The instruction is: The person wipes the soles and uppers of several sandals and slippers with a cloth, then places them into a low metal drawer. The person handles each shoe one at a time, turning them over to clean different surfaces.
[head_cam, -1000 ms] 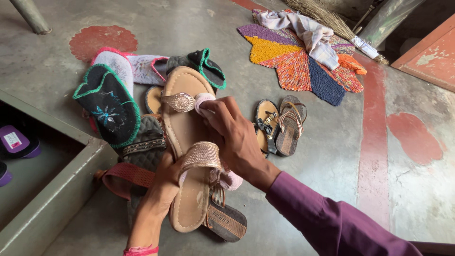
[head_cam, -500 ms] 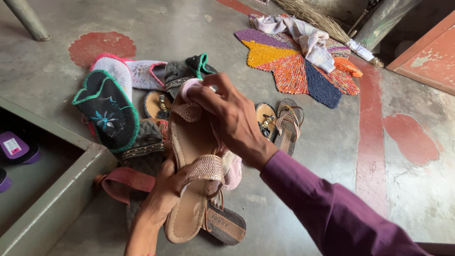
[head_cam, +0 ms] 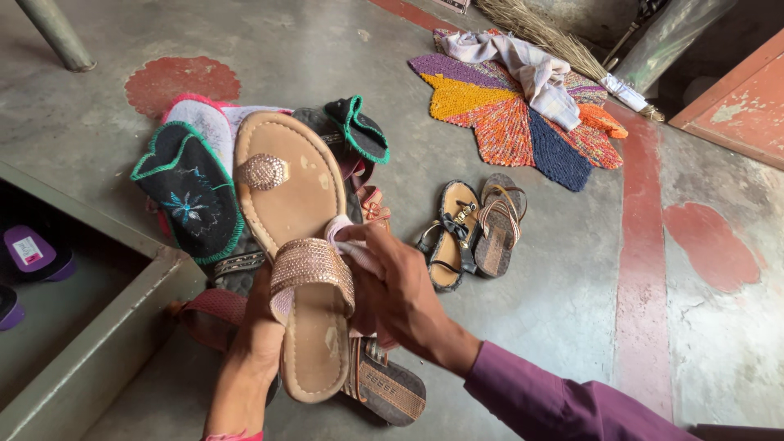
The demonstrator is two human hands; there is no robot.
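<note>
Left hand (head_cam: 260, 339) grips the tan sandal (head_cam: 292, 245) from below at its heel half, fingers wrapped under the sole and mostly hidden; sandal held sole-side down, toe end pointing away, glittery strap across its middle. Right hand (head_cam: 392, 290) is closed on a small pale pink cloth (head_cam: 347, 241), fingertips pinching it against the sandal's right edge, just beside the wide strap. Beneath both hands: a pile of other footwear, with a brown striped sandal (head_cam: 388, 388) under the right wrist. Left of the fingers lies a black embroidered slipper (head_cam: 189, 196) with green trim. Right of the fingers, apart on the floor (head_cam: 555, 269), a pair of sandals (head_cam: 469, 224); beyond them a multicoloured mat (head_cam: 510, 110).
</note>
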